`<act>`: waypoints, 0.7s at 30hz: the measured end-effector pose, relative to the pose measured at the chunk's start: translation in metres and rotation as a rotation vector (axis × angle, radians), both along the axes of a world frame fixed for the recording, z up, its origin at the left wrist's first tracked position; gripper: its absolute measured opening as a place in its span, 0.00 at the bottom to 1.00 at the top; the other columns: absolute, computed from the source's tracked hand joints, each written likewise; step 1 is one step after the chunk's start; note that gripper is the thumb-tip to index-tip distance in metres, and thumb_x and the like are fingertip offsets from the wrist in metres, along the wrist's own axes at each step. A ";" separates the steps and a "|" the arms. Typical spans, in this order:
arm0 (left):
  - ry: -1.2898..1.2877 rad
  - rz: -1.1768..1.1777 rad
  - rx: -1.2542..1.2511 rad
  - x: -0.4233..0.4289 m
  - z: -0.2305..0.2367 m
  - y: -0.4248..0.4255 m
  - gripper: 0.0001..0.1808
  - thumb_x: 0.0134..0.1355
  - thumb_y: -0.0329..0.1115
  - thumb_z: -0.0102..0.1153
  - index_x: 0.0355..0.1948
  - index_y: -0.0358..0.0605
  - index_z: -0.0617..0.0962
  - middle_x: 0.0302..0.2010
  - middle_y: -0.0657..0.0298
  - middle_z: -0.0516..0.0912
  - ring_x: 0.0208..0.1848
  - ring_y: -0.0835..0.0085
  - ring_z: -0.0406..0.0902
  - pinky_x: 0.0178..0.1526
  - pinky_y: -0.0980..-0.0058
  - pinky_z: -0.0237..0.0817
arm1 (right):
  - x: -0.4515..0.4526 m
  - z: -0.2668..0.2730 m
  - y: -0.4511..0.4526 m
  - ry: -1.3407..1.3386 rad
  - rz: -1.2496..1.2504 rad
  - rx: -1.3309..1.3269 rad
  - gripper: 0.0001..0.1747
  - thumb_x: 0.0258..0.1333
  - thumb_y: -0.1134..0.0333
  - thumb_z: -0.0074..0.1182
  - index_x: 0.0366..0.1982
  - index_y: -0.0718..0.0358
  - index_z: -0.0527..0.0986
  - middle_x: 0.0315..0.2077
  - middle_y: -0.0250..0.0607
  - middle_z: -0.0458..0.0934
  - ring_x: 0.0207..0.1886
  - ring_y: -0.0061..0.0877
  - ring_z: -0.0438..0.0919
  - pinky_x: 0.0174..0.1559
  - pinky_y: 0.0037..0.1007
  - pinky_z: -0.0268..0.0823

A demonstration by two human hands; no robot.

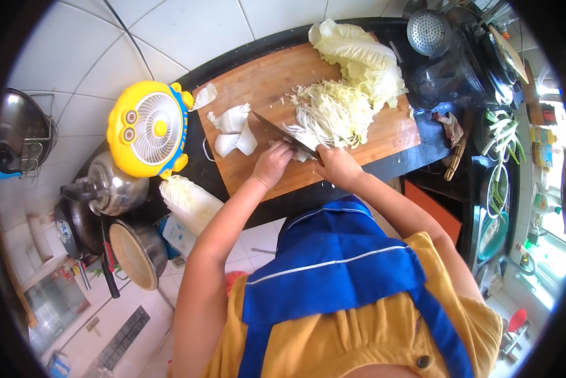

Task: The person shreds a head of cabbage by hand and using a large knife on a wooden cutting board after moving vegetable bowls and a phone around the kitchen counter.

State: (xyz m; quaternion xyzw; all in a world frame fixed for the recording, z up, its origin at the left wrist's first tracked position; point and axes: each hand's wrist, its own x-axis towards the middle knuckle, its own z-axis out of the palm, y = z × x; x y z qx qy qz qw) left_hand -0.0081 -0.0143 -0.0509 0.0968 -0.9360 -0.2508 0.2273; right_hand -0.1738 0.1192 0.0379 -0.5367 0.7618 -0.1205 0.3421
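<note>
My right hand (pixel 336 165) grips the handle of a kitchen knife (pixel 283 132), whose blade points up and left over a wooden cutting board (pixel 269 80). Beside the blade, my left hand (pixel 276 160) rests with bent fingers on pale cabbage pieces, mostly hidden under the fingertips. A pile of shredded napa cabbage (pixel 335 113) lies to the right of the blade. Behind the pile are whole cabbage leaves (pixel 363 56). Several cut pieces of white cabbage stalk (pixel 236 137) lie on the board's left part.
A yellow toy-shaped fan (pixel 148 130) stands left of the board, near a napa cabbage (pixel 188 201) and a metal pot (pixel 120 184). Back right are a skimmer (pixel 428 32) and a dark transparent container (pixel 446 75). Green onions (pixel 502 137) lie at the right. A tiled wall rises behind.
</note>
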 end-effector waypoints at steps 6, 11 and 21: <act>0.007 0.007 -0.005 0.002 -0.002 0.001 0.07 0.47 0.25 0.61 0.30 0.42 0.82 0.34 0.61 0.82 0.39 0.64 0.78 0.42 0.69 0.72 | 0.006 -0.003 0.004 0.017 -0.008 -0.038 0.14 0.56 0.64 0.52 0.35 0.70 0.71 0.27 0.60 0.80 0.33 0.52 0.80 0.39 0.47 0.73; 0.033 0.043 -0.023 0.001 -0.001 0.001 0.05 0.49 0.25 0.59 0.29 0.41 0.82 0.34 0.61 0.82 0.38 0.64 0.78 0.43 0.69 0.72 | 0.004 0.019 0.003 0.037 0.011 -0.012 0.13 0.56 0.64 0.50 0.35 0.70 0.71 0.26 0.59 0.80 0.32 0.52 0.80 0.38 0.48 0.73; 0.052 0.030 -0.067 0.001 -0.001 0.001 0.07 0.47 0.24 0.59 0.29 0.41 0.82 0.34 0.61 0.82 0.40 0.65 0.78 0.43 0.69 0.73 | 0.007 -0.003 0.010 0.038 -0.008 -0.135 0.13 0.56 0.65 0.50 0.34 0.69 0.72 0.25 0.60 0.79 0.32 0.53 0.80 0.37 0.49 0.73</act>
